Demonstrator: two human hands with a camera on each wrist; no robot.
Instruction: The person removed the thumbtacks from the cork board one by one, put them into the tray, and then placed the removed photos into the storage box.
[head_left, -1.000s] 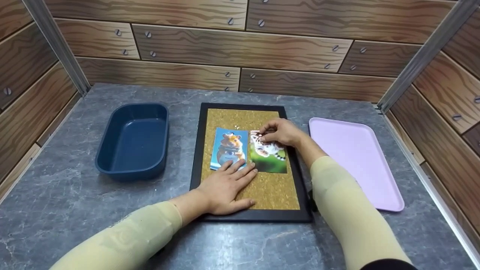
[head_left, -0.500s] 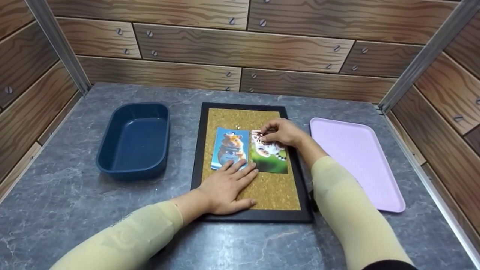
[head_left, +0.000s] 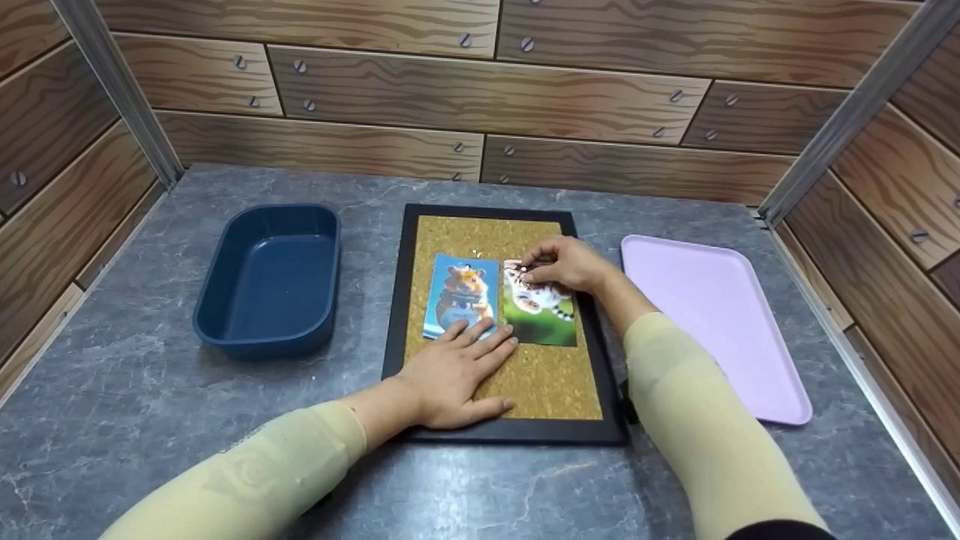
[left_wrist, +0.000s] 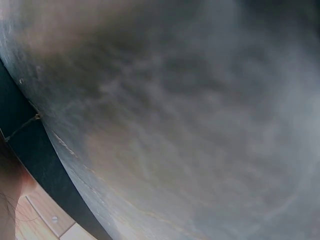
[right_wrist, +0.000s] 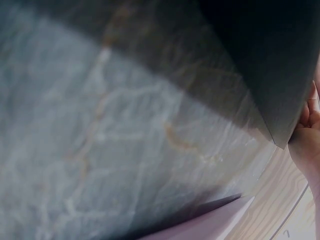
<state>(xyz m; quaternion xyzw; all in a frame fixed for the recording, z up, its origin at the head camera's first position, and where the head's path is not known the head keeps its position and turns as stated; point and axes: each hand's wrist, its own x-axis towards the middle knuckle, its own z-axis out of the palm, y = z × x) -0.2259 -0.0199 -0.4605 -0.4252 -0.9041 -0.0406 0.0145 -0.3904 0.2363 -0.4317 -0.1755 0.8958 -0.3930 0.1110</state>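
In the head view a cork board (head_left: 559, 382) in a black frame lies flat on the table. Side by side on it are a hamster picture card (head_left: 465, 289) and a card of a white, dark-marked animal on green (head_left: 536, 326). My left hand (head_left: 456, 375) rests flat, fingers spread, over the lower board and the hamster card's bottom edge. Near the animal card's top, my right hand (head_left: 566, 264) pinches what looks like a small push pin, mostly hidden by thumb and index finger. Part of the right hand (right_wrist: 307, 137) edges into the right wrist view.
Left of the board stands a deep blue plastic tub (head_left: 262, 349). A flat lilac tray (head_left: 705, 315) lies to its right, partly behind the right forearm. Tiny clear bits (head_left: 476, 253) sit on the cork above the hamster card. Wood-patterned walls (head_left: 480, 82) enclose the grey marbled table (head_left: 360, 225).
Both hands hold their places on the board. The head view shifts only very slightly; cards, tub and tray stay put.
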